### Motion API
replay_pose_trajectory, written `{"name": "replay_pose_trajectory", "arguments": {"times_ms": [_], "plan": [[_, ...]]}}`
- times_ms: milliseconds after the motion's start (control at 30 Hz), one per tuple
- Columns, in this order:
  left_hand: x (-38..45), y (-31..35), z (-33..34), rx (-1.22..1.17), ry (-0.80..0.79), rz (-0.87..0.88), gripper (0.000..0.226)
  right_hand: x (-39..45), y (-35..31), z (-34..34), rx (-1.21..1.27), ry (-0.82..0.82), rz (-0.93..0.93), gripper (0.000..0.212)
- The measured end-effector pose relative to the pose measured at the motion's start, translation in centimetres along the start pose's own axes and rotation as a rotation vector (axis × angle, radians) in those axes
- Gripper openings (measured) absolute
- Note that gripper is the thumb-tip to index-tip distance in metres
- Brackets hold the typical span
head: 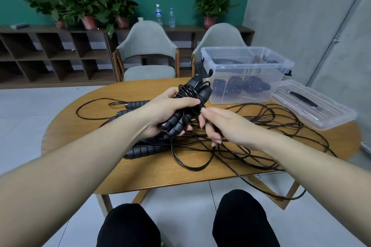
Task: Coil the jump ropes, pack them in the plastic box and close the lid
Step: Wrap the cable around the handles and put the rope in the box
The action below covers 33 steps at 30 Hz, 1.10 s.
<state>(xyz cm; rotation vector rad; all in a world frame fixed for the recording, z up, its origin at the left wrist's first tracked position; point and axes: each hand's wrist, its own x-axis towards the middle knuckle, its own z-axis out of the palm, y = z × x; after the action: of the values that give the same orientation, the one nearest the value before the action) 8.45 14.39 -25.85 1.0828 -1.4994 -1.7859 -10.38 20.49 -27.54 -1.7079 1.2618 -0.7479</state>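
Note:
My left hand [167, 109] grips a pair of black jump-rope handles [197, 88] held together, with thin black cord wound around their upper part. Just to its right, my right hand [218, 124] pinches the loose cord of that rope. A tangle of black cords [251, 142] spreads over the wooden table [152, 174], and one cord hangs off the front right edge. More handles [140, 151] lie below my left hand and to the left. The clear plastic box [244, 74] stands open at the back right, with several coiled ropes inside. Its lid [313, 104] lies flat beside it.
Two grey chairs [147, 54] stand behind the table. A dark shelf unit [52, 54] with potted plants and two water bottles [164, 16] runs along the green wall. My knees [184, 224] are below the table's front edge.

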Motion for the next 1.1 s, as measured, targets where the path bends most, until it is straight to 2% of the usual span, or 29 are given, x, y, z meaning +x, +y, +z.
{"name": "replay_pose_trajectory", "arguments": {"times_ms": [100, 267, 367, 433, 500, 567, 633, 700, 800, 900, 1000, 1100], "plan": [[-0.1, -0.8, 0.5, -0.084, -0.067, 0.029, 0.050, -0.5, 0.3, -0.2, -0.066, -0.007, -0.042, 0.039], [-0.2, -1.9, 1.2, -0.162, -0.067, 0.109, 0.054, -0.9, 0.6, -0.8, -0.154, -0.028, -0.080, 0.042], [0.1, -2.5, 1.4, -0.161, -0.069, 0.092, 0.077, -1.1, 1.1, -1.1, -0.225, -0.047, -0.093, 0.046], [0.2, -2.8, 1.2, -0.144, -0.084, 0.059, 0.084, -1.3, 1.3, -1.7, -0.339, -0.051, -0.103, 0.050], [0.0, -2.9, 0.7, -0.151, -0.129, 0.025, 0.078, -1.6, 1.7, -2.7, -0.481, -0.038, -0.117, 0.053], [-0.1, -2.9, 0.2, -0.157, -0.206, 0.009, 0.060, -1.9, 2.2, -3.8, -0.563, -0.043, -0.103, 0.048], [-0.2, -2.8, -0.2, -0.118, -0.325, 0.002, 0.062, -2.1, 2.5, -4.4, -0.584, -0.098, -0.072, 0.042], [-0.1, -2.6, -0.3, 0.008, -0.463, -0.002, 0.071, -2.0, 2.5, -4.8, -0.603, -0.172, -0.046, 0.038], [-0.2, -1.4, 0.1, 0.277, -0.594, -0.020, 0.052, -1.6, 2.2, -5.2, -0.761, -0.225, -0.056, 0.033], [-0.2, 0.1, 0.8, 0.591, -0.619, -0.103, 0.047, -1.0, 1.3, -5.1, -1.016, -0.260, -0.083, 0.040], [0.2, 1.0, 2.0, 0.853, -0.593, -0.144, 0.035, -0.4, 0.5, -4.8, -1.237, -0.239, -0.092, 0.029], [0.2, 1.2, 3.1, 1.178, -0.587, -0.108, 0.029, 0.2, 0.0, -5.0, -1.228, -0.217, -0.031, 0.035]]}}
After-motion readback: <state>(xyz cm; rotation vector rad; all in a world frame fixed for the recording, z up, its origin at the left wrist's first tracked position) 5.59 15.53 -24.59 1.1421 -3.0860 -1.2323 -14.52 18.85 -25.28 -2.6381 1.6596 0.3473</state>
